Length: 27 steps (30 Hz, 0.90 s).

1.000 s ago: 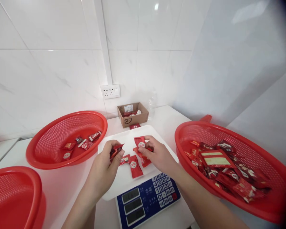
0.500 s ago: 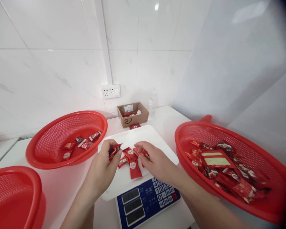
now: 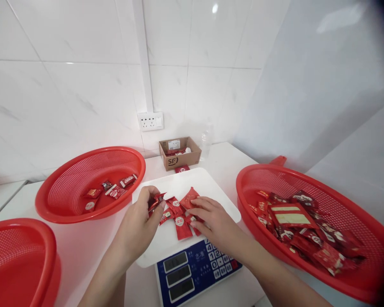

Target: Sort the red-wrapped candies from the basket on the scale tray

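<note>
My left hand (image 3: 136,228) is closed around small red wrapped packets (image 3: 156,200) at the left side of the white scale pan (image 3: 217,187); their number is partly hidden by the fingers. My right hand (image 3: 216,218) lies palm down over the pan's right half, fingers stretched and apart. Its fingertips touch or hover just above a red packet (image 3: 190,197). Several more red packets (image 3: 183,227) rest in a loose cluster on the pan between both hands. In front of the pan is the scale's blue keypad and display panel (image 3: 200,266).
On the right stands a red mesh basket (image 3: 259,168) heaped with red packets. Another red basket (image 3: 60,170) at left holds several packets, and a third (image 3: 49,238) is partly in view. A cardboard box (image 3: 192,160) and a clear bottle (image 3: 206,143) stand by the wall.
My right hand's fingers have opened from a pinch on a packet and spread out over the cluster. That packet now lies on the pan. My left hand keeps its hold.
</note>
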Available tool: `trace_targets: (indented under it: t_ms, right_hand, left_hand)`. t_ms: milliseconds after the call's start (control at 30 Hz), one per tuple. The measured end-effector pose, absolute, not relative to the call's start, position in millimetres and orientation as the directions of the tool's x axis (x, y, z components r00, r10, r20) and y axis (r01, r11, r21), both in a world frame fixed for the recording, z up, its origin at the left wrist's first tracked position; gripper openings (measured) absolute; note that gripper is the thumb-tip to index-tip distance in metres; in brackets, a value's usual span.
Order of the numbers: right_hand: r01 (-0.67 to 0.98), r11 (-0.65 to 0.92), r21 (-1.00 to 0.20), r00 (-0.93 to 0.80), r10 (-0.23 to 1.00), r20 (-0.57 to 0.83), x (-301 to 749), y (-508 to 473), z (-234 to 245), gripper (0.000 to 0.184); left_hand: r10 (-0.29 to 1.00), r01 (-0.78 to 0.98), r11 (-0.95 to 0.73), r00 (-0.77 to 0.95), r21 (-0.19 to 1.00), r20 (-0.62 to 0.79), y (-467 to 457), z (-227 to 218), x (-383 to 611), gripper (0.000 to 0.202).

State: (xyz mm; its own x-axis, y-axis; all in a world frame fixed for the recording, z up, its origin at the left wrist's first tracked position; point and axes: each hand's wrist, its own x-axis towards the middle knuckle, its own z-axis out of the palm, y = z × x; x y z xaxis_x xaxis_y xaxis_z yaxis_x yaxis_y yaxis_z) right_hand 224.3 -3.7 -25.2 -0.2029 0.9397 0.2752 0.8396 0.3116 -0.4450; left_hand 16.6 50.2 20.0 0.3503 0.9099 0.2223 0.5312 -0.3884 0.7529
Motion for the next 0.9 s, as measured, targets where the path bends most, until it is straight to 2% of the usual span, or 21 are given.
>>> trace_targets:
  t_ms: [133, 267, 367, 500, 667, 800, 900]
  right_hand:
    - [0.879, 0.249, -0.408, -0.154, 0.956, 0.250, 230.4, -5.5, -24.6, 0.034]
    - [0.875, 0.254, -0.413, -0.158, 0.955, 0.253, 227.3, -3.6, -19.8, 0.035]
    - [0.860, 0.327, -0.391, -0.244, 0.938, 0.247, 217.1, -0.7, -17.4, 0.032]
    - [0.828, 0.436, -0.353, -0.401, 0.900, 0.170, 202.9, 6.1, -19.0, 0.039]
    - [0.881, 0.311, -0.357, -0.306, 0.949, 0.073, 208.8, 14.3, -21.9, 0.040]
    - [0.825, 0.294, -0.483, -0.253, 0.956, 0.151, 215.6, 9.6, -17.6, 0.049]
    - [0.710, 0.319, -0.628, -0.192, 0.945, 0.264, 212.6, 3.9, -12.1, 0.051]
  left_hand:
    - [0.912, 0.551, -0.376, 0.360, 0.745, 0.194, 49.6, 19.8, 16.1, 0.005]
    - [0.901, 0.550, -0.397, 0.386, 0.735, 0.197, 50.6, 18.4, 16.1, 0.007]
    - [0.878, 0.539, -0.452, 0.410, 0.711, 0.248, 51.9, 17.4, 16.1, 0.011]
    - [0.862, 0.515, -0.482, 0.425, 0.708, 0.277, 52.5, 17.9, 15.6, 0.012]
    - [0.853, 0.521, -0.502, 0.430, 0.691, 0.295, 54.5, 16.0, 13.0, 0.015]
    - [0.830, 0.510, -0.528, 0.480, 0.679, 0.284, 55.4, 11.8, 12.9, 0.020]
    - [0.838, 0.487, -0.444, 0.524, 0.752, 0.155, 52.2, 11.0, 14.7, 0.021]
